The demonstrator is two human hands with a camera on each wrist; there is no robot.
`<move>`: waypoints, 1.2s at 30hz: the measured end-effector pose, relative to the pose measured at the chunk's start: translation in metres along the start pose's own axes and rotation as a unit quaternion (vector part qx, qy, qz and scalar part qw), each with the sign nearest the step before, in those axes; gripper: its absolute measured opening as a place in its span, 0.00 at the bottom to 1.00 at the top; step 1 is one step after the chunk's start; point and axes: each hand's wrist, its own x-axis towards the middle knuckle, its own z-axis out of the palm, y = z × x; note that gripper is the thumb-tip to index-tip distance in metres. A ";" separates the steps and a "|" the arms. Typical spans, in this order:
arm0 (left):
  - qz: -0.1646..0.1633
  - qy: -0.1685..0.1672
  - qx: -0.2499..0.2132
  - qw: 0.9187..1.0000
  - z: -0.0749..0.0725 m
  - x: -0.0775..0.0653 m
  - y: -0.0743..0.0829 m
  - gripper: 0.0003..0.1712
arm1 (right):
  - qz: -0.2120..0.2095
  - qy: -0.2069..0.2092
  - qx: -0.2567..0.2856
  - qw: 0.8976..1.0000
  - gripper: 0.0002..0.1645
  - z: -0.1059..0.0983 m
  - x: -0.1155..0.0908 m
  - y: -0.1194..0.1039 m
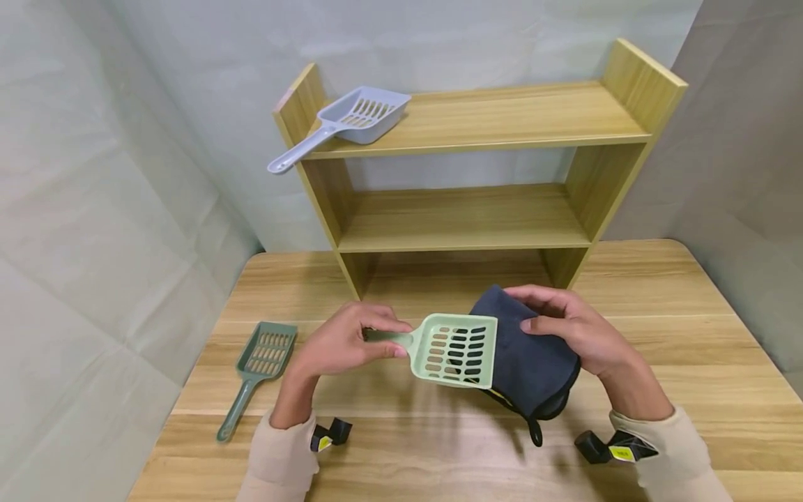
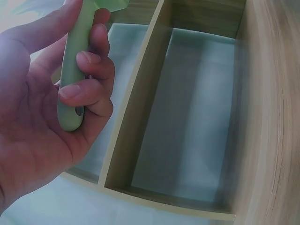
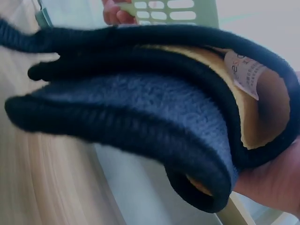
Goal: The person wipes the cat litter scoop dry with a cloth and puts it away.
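Observation:
My left hand [image 1: 354, 338] grips the handle of a light green litter scoop [image 1: 422, 348], its slotted basket pointing right. In the left wrist view, fingers curl around the green handle [image 2: 75, 70]. My right hand [image 1: 580, 331] holds a folded dark blue cloth [image 1: 523, 355] with black edging and a hanging loop, thumb on top. The right wrist view shows the cloth's folded layers [image 3: 154, 98], a yellowish inner side and a white label [image 3: 246, 72]. In the head view the scoop's basket overlaps the cloth's left part; whether they touch I cannot tell.
A wooden shelf unit [image 1: 464, 247] stands at the back of the table [image 1: 401, 460]. On its top board lies a grey-blue litter scoop [image 1: 364, 115], handle jutting past the left end. A dark green litter scoop [image 1: 251, 376] lies on the table at left.

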 end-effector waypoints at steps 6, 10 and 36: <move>0.005 -0.005 0.000 1.000 0.001 0.001 0.001 0.21 | 0.004 -0.002 0.007 1.000 0.32 0.002 0.001 0.002; 0.017 -0.016 -0.001 1.000 0.003 0.003 0.001 0.20 | 0.019 0.010 -0.024 0.999 0.30 0.007 0.002 0.004; -0.026 0.008 0.010 1.000 -0.006 -0.005 0.000 0.21 | -0.004 -0.020 0.015 1.000 0.31 0.002 0.000 0.001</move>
